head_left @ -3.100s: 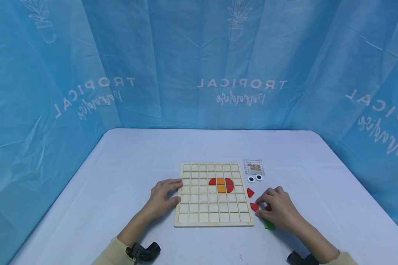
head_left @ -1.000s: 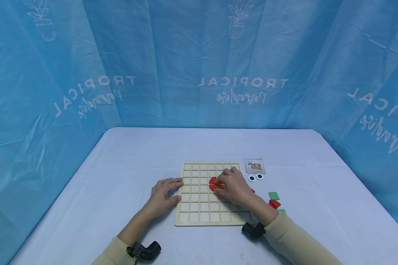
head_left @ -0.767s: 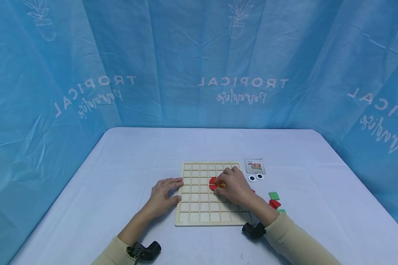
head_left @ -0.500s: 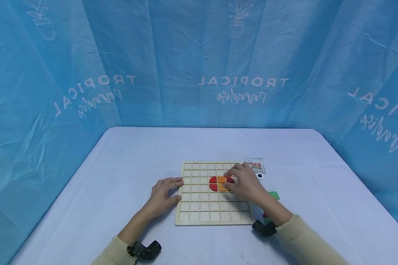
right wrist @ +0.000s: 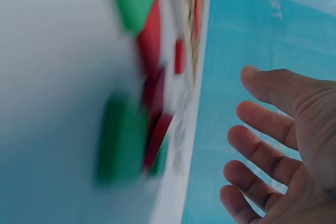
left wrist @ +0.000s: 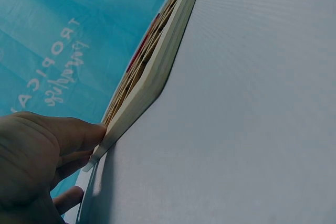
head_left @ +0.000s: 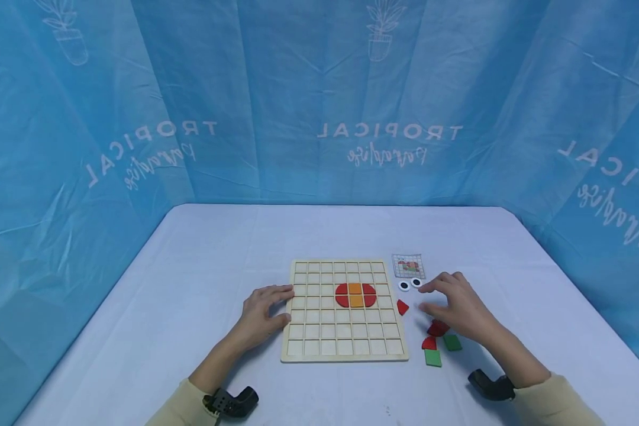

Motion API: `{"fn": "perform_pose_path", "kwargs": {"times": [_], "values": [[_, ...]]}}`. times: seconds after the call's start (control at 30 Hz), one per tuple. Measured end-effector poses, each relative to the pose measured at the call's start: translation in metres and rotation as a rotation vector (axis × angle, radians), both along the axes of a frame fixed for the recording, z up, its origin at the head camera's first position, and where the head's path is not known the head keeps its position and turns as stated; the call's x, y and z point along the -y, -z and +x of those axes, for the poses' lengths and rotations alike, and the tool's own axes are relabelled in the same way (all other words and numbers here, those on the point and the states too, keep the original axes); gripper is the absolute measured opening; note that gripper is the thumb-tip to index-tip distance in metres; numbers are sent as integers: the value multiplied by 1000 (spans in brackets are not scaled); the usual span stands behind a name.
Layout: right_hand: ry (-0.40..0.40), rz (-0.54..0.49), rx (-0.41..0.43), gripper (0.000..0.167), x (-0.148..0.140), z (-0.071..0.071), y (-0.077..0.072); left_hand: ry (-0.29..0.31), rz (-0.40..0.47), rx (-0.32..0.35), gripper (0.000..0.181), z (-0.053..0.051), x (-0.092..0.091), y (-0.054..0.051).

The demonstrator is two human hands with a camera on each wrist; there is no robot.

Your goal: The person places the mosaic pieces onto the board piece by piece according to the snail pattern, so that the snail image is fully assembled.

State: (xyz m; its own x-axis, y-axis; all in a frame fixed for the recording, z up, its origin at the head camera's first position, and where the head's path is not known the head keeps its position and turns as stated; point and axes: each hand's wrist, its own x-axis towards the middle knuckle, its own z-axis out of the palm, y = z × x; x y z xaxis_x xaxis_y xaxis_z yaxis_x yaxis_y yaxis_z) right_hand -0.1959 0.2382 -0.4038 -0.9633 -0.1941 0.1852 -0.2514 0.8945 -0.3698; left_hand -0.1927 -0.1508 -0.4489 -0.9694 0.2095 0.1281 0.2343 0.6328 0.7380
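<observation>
A wooden grid board (head_left: 327,358) lies on the table, with red quarter-round pieces (head_left: 342,300) on both sides of two orange squares (head_left: 355,300). My left hand (head_left: 263,310) rests its thumb and fingertips against the board's left edge; in the left wrist view the thumb touches the rim (left wrist: 137,100). To the right of the board, my right hand (head_left: 460,305) hovers with fingers spread and nothing between them. Below it lie dark red pieces (head_left: 438,328), a red quarter-round (head_left: 429,343) and green squares (head_left: 433,358). Another red piece (head_left: 402,307) sits beside the board's right edge.
Two white eye discs with black centres (head_left: 404,286) lie near the board's upper right corner. Just behind them is a small printed pattern card (head_left: 407,266). White cloth covers the table (head_left: 218,248), and a blue curtain (head_left: 298,89) surrounds its back and sides.
My right hand has gone from the loose pieces to the board and back out to the right. A red quarter-round now fills the lower left of the pattern. My left hand has stayed put.
</observation>
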Motion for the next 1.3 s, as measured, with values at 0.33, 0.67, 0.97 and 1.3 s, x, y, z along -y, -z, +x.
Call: {"fn": "perform_pose_path", "kwargs": {"times": [0.33,0.67,0.97,1.3], "values": [[9,-6,128,35,-43,1,16,10,-1,-6,45,0,1,1],[-38,-25,190,39,-57,-4,23,-3,4,-10,45,-1,0,2],[-64,-8,189,35,-59,-7,25,-8,-4,-10,45,-1,0,2],[-53,-14,176,32,-58,-6,27,-3,-4,-12,44,-1,0,2]]}}
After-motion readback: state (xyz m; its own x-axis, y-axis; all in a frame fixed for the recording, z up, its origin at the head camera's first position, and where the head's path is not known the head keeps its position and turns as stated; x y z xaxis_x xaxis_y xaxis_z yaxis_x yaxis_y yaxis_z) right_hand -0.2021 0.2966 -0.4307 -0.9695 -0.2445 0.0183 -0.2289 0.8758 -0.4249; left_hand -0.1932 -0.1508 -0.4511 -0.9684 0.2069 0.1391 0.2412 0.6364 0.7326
